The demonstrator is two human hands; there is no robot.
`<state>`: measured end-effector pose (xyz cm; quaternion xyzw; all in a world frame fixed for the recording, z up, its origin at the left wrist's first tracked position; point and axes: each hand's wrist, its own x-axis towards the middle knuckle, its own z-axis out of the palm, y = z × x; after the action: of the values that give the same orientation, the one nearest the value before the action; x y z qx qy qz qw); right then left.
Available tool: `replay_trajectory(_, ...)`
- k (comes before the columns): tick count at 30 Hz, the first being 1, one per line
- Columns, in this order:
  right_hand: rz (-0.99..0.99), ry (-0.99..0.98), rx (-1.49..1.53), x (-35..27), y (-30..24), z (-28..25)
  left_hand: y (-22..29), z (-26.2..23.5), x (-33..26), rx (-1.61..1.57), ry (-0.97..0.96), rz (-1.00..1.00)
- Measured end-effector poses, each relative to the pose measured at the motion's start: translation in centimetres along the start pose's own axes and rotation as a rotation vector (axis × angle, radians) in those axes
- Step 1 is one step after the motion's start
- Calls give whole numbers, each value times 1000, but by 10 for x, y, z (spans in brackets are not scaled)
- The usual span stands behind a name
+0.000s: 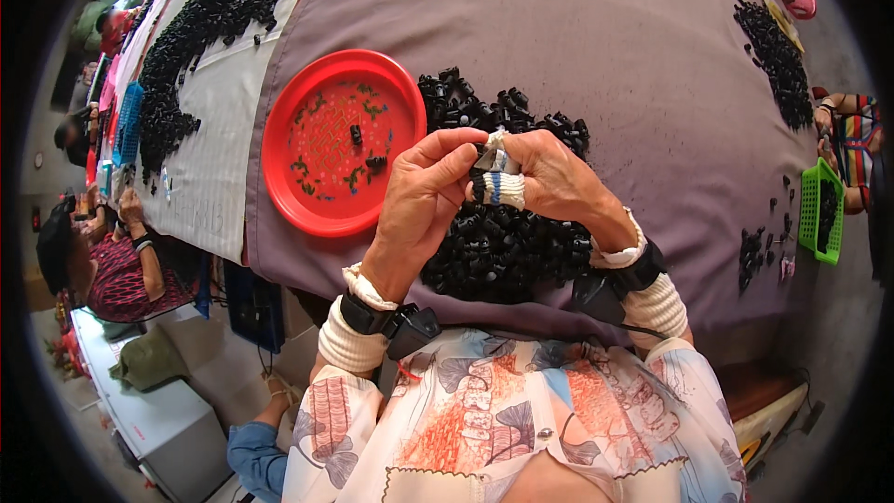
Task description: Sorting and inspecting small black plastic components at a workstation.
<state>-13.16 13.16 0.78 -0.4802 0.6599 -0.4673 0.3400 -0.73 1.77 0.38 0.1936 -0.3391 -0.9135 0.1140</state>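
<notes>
My left hand (pixel 419 191) and my right hand (pixel 563 172) meet over a heap of small black plastic parts (pixel 503 251). Thumb and index finger of the left hand pinch a small black plastic part (pixel 480 147). The right hand's fingers are closed beside it, some wrapped in white cloth bands (pixel 503 189), one with a blue stripe. A small greyish piece shows at those fingers; what it is I cannot make out. Left of my hands is a round red tray (pixel 279 177) with a floral pattern, holding two black parts (pixel 375 162).
A purple-grey cloth (pixel 652 56) covers the table. Black parts also lie in a long heap (pixel 177 61) on a pale cloth at left and in another (pixel 778 65) at far right. A green basket (pixel 808 214) stands at the right edge. Other people sit around the table.
</notes>
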Motion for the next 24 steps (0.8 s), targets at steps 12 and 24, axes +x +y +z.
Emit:
replay_trajectory(12,104,128,178,-3,-8,-1,-6,-1,0,-148,-56,16)
replay_trajectory(24,94,116,128,-2,0,1,-6,1,2,-83,18,-3)
